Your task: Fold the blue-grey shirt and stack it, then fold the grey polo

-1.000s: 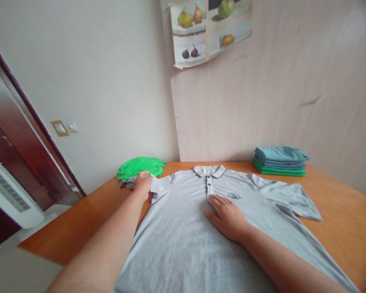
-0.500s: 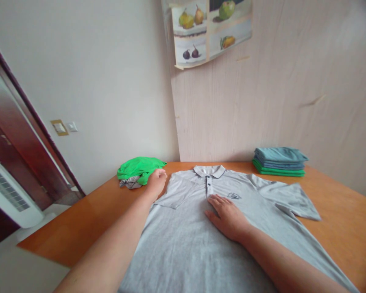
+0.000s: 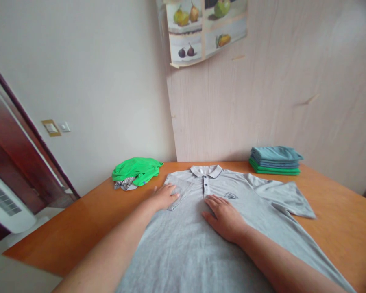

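Grey polo shirt lies on the table beneath the left hand and right hand, both loosely spread.

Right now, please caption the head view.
Left hand and right hand touch a grey shirt, one sleeve folded inward.

Single head view, close above table, facing forward-down toward wall.

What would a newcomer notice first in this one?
Probably the grey shirt spread on the table, the left hand on its folded-in sleeve, the right hand below its buttons. Next, the green heap at the back left and the folded stack at the back right. Fruit pictures hang on the wall.
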Motion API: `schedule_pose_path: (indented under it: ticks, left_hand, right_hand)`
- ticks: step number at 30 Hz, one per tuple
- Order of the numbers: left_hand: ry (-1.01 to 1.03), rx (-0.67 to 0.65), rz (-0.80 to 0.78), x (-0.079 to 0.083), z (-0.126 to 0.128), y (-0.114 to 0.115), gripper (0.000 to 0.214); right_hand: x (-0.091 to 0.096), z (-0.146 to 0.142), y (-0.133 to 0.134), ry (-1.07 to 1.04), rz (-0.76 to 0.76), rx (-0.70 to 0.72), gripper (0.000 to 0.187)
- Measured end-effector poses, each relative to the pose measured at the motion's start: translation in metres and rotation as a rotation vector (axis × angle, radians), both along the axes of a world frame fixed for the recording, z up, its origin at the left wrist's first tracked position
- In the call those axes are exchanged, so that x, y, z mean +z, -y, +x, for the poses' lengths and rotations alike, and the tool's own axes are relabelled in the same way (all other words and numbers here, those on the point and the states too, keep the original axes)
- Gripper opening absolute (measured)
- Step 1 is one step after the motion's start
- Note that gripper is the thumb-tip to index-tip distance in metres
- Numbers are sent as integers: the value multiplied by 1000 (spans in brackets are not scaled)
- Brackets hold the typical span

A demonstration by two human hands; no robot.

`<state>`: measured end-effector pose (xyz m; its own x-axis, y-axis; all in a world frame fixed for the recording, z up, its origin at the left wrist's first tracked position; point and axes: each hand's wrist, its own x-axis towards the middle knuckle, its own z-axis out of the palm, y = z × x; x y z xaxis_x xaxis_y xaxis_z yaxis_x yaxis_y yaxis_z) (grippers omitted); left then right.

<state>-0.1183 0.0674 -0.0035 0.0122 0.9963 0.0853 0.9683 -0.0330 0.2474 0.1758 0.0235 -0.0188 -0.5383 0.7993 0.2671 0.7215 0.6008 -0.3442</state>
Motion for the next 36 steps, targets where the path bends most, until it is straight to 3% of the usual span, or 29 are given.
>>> schedule_pose_path:
  ticks: [5,13,17,26,31,36]
  left_hand:
    - [-17,31,81,12,16,-24,36]
    - [-31,57,77,-11,24,-37,49]
    - [-45,80,125,-3,25,-55,44]
    - [-25,57,169,15,42,-119,34]
    - [-26,19,76,1,48,-142,31]
    - [2,18,51,-17,48,-146,42]
  right_hand:
    - [0,0,1,-10,-3,1,53]
    - [3,0,2,3,-26,-4,55]
    - [5,-1,4,-16,-40,-15,54]
    - [4,-1,4,-38,-45,-16,52]
    - [3,-1,4,-54,-66,-23,52]
    - [4,-1,4,-56,-77,-25,52]
